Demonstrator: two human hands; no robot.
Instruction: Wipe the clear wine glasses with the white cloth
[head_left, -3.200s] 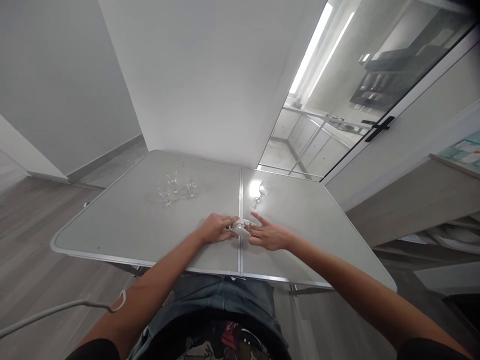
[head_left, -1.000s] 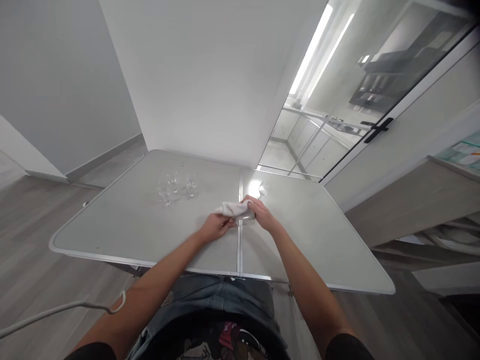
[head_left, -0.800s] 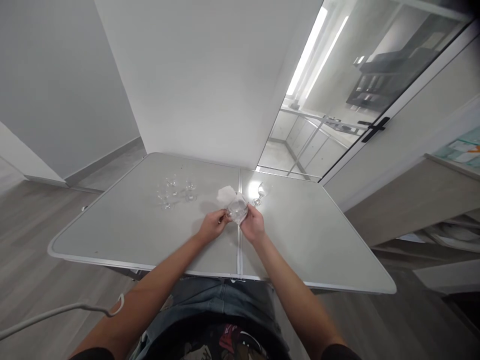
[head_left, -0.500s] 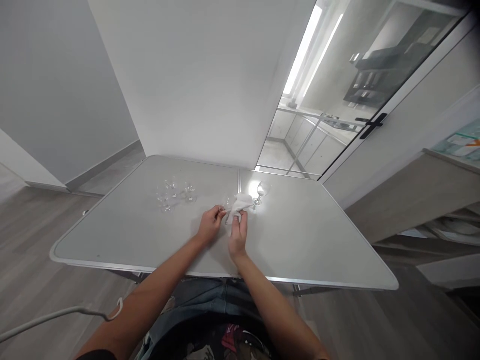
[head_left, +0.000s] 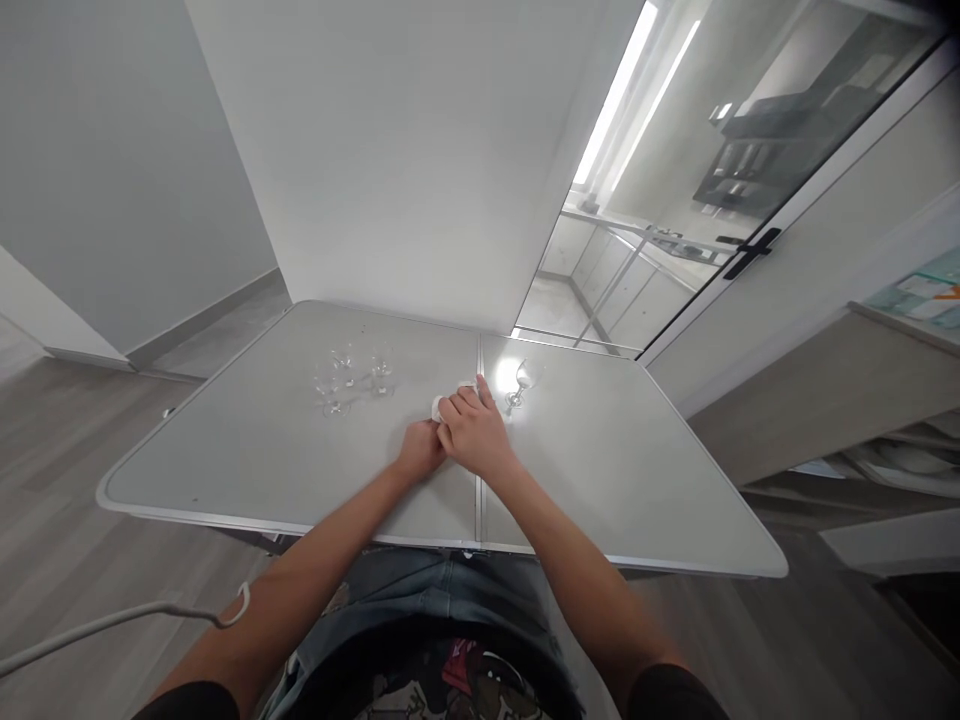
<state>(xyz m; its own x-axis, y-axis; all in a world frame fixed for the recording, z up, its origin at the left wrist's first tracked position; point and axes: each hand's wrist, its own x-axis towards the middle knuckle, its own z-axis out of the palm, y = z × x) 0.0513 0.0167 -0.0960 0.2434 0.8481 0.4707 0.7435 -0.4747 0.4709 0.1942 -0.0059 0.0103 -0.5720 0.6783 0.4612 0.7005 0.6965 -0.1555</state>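
Observation:
My left hand [head_left: 421,448] is closed low at the middle of the table, its fingers mostly covered by the other hand. The stemmed glass it grips is now hidden behind my hands. Across it lies my right hand [head_left: 472,425], fingers curled around a white cloth [head_left: 437,408] of which only small bits show. Just right of my hands a clear stemmed glass [head_left: 523,378] stands on the table. To the left, several more clear glasses [head_left: 343,372] are grouped together, faint against the pale surface.
The light grey table [head_left: 615,470] has a metal rim and a seam down its middle. A white wall [head_left: 390,170] and a glass door [head_left: 645,200] stand behind it. Shelves [head_left: 862,400] are at the right. A pale cable [head_left: 112,625] hangs near my left arm.
My right hand has turned over and closed, bringing the cloth around the glass against my left hand. The cloth and held glass, visible before, are now mostly covered.

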